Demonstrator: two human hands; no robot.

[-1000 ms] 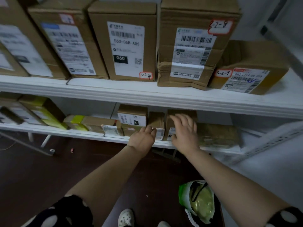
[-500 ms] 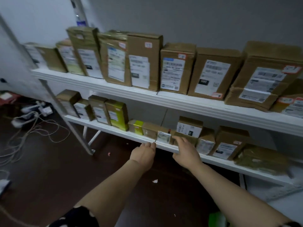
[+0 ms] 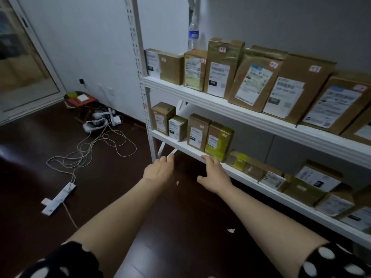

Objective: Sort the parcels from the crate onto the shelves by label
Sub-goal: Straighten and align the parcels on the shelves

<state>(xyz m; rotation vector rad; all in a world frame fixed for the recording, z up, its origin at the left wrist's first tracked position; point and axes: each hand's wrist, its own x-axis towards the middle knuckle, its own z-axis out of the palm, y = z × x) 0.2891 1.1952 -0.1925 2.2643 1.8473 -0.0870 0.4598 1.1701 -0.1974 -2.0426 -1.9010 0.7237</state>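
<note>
Two shelves of a white rack carry the parcels [image 3: 218,77]: tall brown boxes and padded bags stand in a row, labels facing out, on the upper shelf [image 3: 202,99], and smaller boxes line the lower shelf [image 3: 181,145], some standing at its left end and others lying flat further right. Both my arms stretch out toward the lower shelf, and neither hand holds anything. My left hand [image 3: 158,170] hangs just off the rack's left end, its fingers [image 3: 168,158] relaxed and loosely bent, close to a slanted white brace under the shelf. My right hand [image 3: 215,176] is spread wide, thumb out to the side, fingertips at the shelf's front edge just below a yellow-green parcel [image 3: 219,140]; I cannot tell whether they touch the edge. A water bottle [image 3: 193,34] stands behind the boxes on the upper shelf. On the dark floor [image 3: 30,157] to my left lie a white power strip [image 3: 58,198] and tangled cables [image 3: 94,146].
</note>
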